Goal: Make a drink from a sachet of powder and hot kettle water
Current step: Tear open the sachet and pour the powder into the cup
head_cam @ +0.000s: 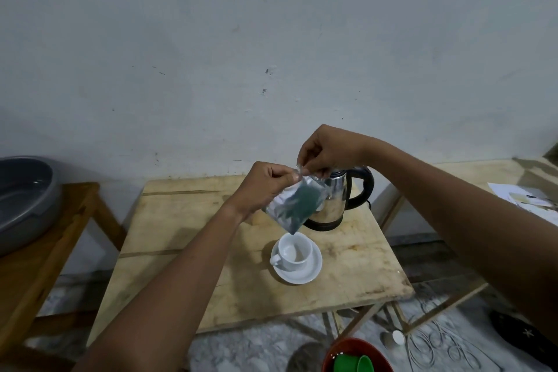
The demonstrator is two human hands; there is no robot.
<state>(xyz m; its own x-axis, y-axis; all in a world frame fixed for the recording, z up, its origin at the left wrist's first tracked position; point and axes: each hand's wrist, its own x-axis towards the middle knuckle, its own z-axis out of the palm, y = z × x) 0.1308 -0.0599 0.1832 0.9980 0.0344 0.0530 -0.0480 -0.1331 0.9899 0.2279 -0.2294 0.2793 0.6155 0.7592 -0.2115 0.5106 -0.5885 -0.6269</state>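
- Silver foil with a green panel makes up the sachet (294,205), held in the air above the counter (187,251), its lower corner hanging just over the cup (294,252).
- Left hand (264,187) pinches the sachet's top edge on the left, fingers closed on the foil.
- Right hand (327,151) pinches the same top edge on the right, close beside the left, thumb and fingers shut on the corner.
- White cup stands upright on a white saucer (311,273) near the middle of the wooden counter; its handle points left, and the inside looks bare.
- Steel kettle (335,205) with a black handle sits on its base behind the cup, partly hidden by the sachet and the right hand.
- Grey basin (21,193) rests on a wooden stand at far left, well apart from the counter.
- Red bowl (356,353) with green things in it lies on the floor at the lower edge.
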